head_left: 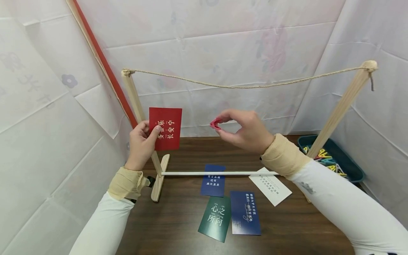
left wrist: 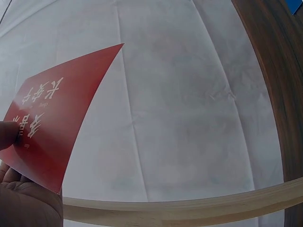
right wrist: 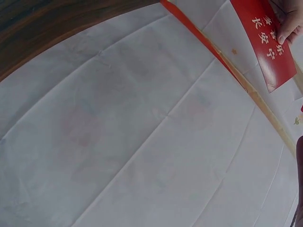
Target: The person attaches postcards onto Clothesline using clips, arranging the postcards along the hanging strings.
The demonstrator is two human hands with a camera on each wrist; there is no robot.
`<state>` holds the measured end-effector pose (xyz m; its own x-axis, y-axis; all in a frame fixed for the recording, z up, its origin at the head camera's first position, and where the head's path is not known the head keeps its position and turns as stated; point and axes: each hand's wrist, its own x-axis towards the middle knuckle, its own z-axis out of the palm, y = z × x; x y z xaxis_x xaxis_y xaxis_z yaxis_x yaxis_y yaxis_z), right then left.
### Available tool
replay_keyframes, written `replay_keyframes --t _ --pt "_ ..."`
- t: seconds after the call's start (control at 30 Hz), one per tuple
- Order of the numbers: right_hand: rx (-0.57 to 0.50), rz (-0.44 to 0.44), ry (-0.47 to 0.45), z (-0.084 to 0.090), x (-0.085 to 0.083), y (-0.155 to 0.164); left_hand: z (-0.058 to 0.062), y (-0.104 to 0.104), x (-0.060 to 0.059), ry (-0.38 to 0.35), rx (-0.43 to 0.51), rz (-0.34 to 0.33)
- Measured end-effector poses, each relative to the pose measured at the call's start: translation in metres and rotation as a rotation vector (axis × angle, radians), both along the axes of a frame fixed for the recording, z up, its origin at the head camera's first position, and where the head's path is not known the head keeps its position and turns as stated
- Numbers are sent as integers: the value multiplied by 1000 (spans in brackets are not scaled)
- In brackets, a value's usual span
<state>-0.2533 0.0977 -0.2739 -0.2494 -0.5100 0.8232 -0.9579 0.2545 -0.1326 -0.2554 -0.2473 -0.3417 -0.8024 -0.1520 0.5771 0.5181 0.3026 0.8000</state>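
My left hand (head_left: 140,147) holds a red card (head_left: 171,141) with white characters, thumb on its front face, beside the left wooden post and below the rope (head_left: 236,86). In the left wrist view the red card (left wrist: 75,104) bends slightly, with the thumb at its edge. To the right, my right hand (head_left: 251,131) pinches a small red clothespin (head_left: 215,124) between thumb and index finger. A gap separates the clothespin from the card, and both are lower than the rope. The right wrist view shows the red card (right wrist: 267,56) at its upper right corner.
The rope is tied between a left post (head_left: 132,88) and a right post (head_left: 344,102), joined low down by a white rod (head_left: 188,173). Blue, green and white cards, such as the green card (head_left: 215,226), lie on the brown table. A dark bin (head_left: 358,173) holds colourful clothespins.
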Motion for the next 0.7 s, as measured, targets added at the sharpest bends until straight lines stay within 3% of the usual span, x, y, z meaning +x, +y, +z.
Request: replay_keyframes --t 0.7 --pt "-17 12 -3 20 -6 -22 11 -2 -5 52 34 6"
